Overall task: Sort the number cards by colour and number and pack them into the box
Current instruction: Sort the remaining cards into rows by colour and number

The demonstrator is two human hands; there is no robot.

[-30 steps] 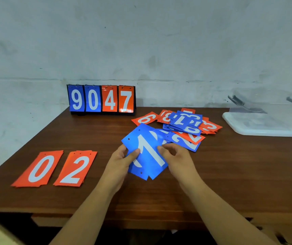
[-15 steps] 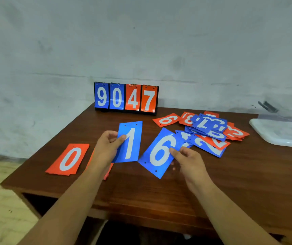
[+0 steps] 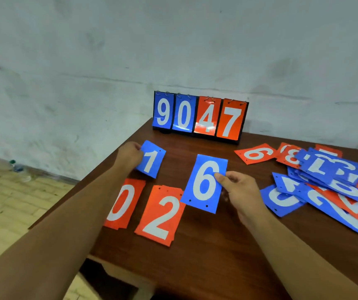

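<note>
My left hand (image 3: 130, 155) grips the blue 1 card (image 3: 152, 160) by its left edge, low over the table's far left part. My right hand (image 3: 237, 187) pinches the blue 6 card (image 3: 204, 182) at its right edge; that card overlaps the top right corner of the orange 2 card (image 3: 159, 215). An orange 0 card (image 3: 124, 202) lies left of the 2. A loose pile of blue and orange cards (image 3: 329, 180) spreads at the right. The box is out of view.
A black flip scoreboard (image 3: 199, 116) reading 9 0 4 7 stands at the table's back by the wall. The brown table's (image 3: 206, 256) left edge runs close past the 0 card. A wooden floor lies below at the left.
Both hands have moved left and apart. The blue 1 went to the far left above the 0 card. The blue 6 now sits over the 2 card's corner. The view has turned left.
</note>
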